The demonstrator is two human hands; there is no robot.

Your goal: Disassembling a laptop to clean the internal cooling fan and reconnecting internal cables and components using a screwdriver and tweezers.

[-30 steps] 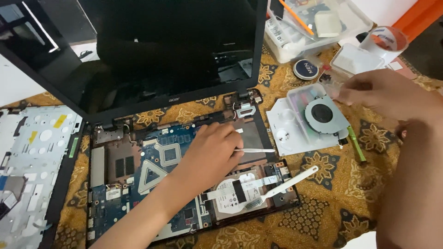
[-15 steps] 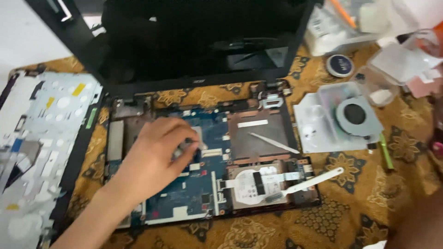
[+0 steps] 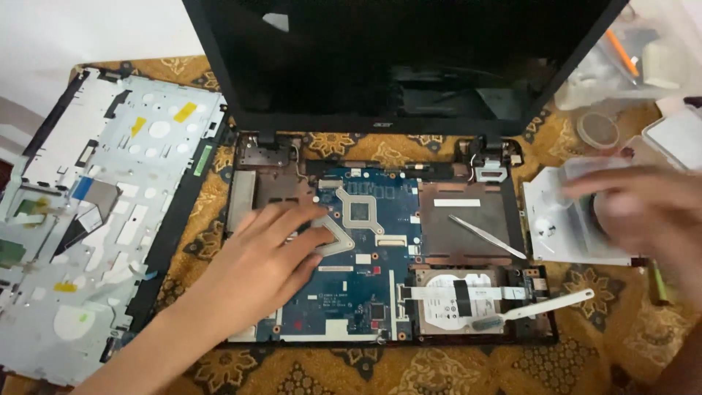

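- Head view: an opened laptop base (image 3: 380, 256) lies on a bench covered by a brown patterned cloth (image 3: 585, 351), with the black screen (image 3: 395, 66) standing up at the far side.
- The left hand (image 3: 267, 267) rests palm-down on the left part of the blue circuit board (image 3: 351, 292). Its fingers (image 3: 311, 238) are loosely spread and point right and slightly away, with the tips touching the grey metal heat plate (image 3: 333, 238). They lie flat on it rather than closed round it, so nothing is gripped.
- The heat plate sits just beside the bare chip square (image 3: 360, 212), directly ahead of the left fingertips; its arm runs diagonally up toward the chip.
- The right hand (image 3: 643, 212) is blurred, hovering over the white sheet (image 3: 556, 219) to the right of the laptop, where a round fan part seems to lie beneath it. I cannot tell how far its fingers are open or whether they hold anything.
- Metal tweezers (image 3: 486, 235) lie slantwise on the brown pad (image 3: 468, 219) between the two hands, long axis running from upper left to lower right, well apart from the left fingers and nearer the right hand.
- A white plastic pry tool (image 3: 545, 306) lies across the lower right corner, its tip on the round silver hard drive (image 3: 457, 300).
- The removed grey keyboard cover (image 3: 110, 219) lies face-down at the far left, apart from both hands.
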